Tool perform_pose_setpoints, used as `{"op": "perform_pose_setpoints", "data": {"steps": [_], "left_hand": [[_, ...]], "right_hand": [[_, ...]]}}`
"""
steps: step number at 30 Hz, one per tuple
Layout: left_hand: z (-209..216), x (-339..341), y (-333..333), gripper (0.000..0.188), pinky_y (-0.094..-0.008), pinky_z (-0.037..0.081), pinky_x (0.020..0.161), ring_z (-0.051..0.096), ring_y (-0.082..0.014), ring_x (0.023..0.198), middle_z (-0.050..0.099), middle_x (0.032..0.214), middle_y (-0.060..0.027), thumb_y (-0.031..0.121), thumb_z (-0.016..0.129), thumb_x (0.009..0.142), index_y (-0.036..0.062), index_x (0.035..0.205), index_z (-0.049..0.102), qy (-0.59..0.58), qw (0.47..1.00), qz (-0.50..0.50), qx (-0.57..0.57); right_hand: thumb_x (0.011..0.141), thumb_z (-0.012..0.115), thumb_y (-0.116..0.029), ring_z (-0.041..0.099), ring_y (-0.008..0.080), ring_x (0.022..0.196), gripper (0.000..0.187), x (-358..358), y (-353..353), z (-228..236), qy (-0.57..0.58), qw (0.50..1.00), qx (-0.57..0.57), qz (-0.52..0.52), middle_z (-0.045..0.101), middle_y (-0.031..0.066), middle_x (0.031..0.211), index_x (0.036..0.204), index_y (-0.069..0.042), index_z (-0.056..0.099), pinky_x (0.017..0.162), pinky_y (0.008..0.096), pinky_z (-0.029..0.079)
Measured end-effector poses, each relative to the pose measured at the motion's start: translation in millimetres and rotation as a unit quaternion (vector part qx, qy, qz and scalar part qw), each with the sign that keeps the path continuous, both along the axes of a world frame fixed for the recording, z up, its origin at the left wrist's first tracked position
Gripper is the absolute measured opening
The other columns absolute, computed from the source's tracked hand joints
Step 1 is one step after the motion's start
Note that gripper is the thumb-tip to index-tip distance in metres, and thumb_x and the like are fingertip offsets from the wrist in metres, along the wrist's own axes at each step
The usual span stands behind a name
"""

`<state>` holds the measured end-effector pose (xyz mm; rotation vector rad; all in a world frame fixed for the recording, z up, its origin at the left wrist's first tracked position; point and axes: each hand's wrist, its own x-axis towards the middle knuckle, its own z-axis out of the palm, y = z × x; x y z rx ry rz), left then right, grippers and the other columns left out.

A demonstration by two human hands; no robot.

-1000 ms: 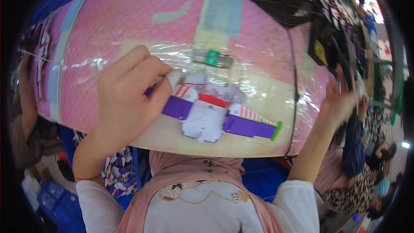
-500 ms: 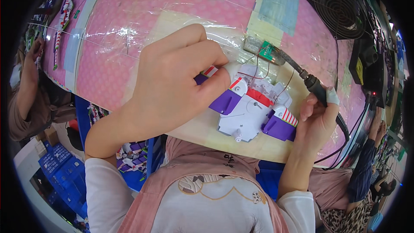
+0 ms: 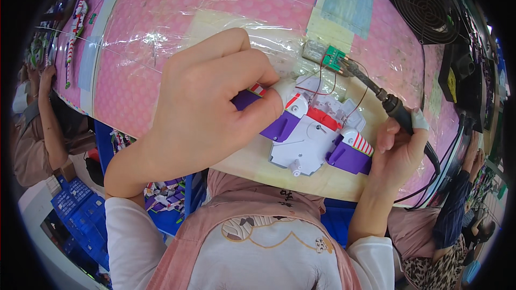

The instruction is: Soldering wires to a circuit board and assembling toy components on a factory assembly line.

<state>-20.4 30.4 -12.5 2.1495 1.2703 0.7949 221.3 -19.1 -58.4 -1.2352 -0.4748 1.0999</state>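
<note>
pinching fingers of left hand [image 3: 215, 94] together over winged toy [image 3: 302, 147] on pink film-covered table [image 3: 145, 70]; clamping right hand [image 3: 399, 147] on soldering iron [image 3: 396, 108], right of toy. noting circuit board [image 3: 334, 58] and fan [image 3: 427, 8] beyond toy, person [image 3: 32, 156] far left of it.

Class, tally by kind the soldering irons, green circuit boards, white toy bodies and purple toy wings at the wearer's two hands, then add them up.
Soldering iron: 1
Green circuit board: 1
White toy body: 1
Purple toy wings: 2
Total: 5
</note>
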Motion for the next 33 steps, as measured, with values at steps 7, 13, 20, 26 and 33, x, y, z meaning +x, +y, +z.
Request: {"op": "perform_pose_setpoints", "data": {"steps": [7,13,20,26,33], "left_hand": [[-1.1,1.8,1.6,0.009,-0.0253,0.033,0.047,0.047,-0.013,0.053,0.047,0.061,-0.0053,0.0,0.067,0.064,-0.0007,0.07,0.061,0.008,1.0,0.004,0.009],[-1.1,0.0,2.0,0.009,-0.0247,0.034,0.047,0.048,-0.013,0.053,0.048,0.061,-0.0056,0.0,0.067,0.064,-0.0008,0.07,0.06,0.019,1.0,-0.001,0.008],[26.1,-9.4,10.1,0.008,-0.0255,0.037,0.051,0.049,-0.0158,0.054,0.05,0.063,-0.0074,0.003,0.061,0.072,-0.0007,0.077,0.055,0.042,0.999,-0.009,-0.026],[13.5,25.8,30.0,0.019,-0.0437,0.041,0.051,0.056,-0.0358,0.056,0.054,0.059,-0.0174,0.013,0.054,0.08,0.0018,0.093,0.045,0.08,0.994,-0.067,-0.014],[1.5,42.5,17.1,0.023,-0.0409,0.043,0.048,0.056,-0.0326,0.053,0.055,0.058,-0.0127,0.01,0.055,0.076,0.005,0.099,0.05,0.171,0.98,-0.079,0.062]], "right_hand": [[0.09,0.045,-0.02,0.035,0.0097,0.037,0.026,2.6,1.3,-2.6,-0.006,1.0,-0.011,0.028,0.051,0.007,0.056,0.087,0.003,0.055,0.035,0.0222,0.027],[0.09,0.046,-0.02,0.036,0.0093,0.039,0.025,0.7,0.2,-1.6,-0.008,0.999,-0.026,0.022,0.051,0.0069,0.058,0.089,0.003,0.055,0.035,0.0216,0.027],[0.09,0.044,-0.026,0.037,0.0083,0.043,0.027,80.1,-10.4,25.3,0.004,0.994,0.106,-0.024,0.048,0.0076,0.063,0.096,-0.002,0.055,0.035,0.0191,0.03],[0.083,0.06,-0.016,0.051,0.0075,0.052,0.017,176.9,49.4,58.4,-0.51,0.838,-0.002,-0.194,0.059,0.0048,0.067,0.083,0.001,0.058,0.047,0.0191,0.04],[0.088,0.053,-0.026,0.055,0.0153,0.067,0.027,119.3,46.8,22.3,-0.316,0.914,-0.059,0.246,0.059,0.0078,0.076,0.092,0.0,0.057,0.063,0.0287,0.045]]}}
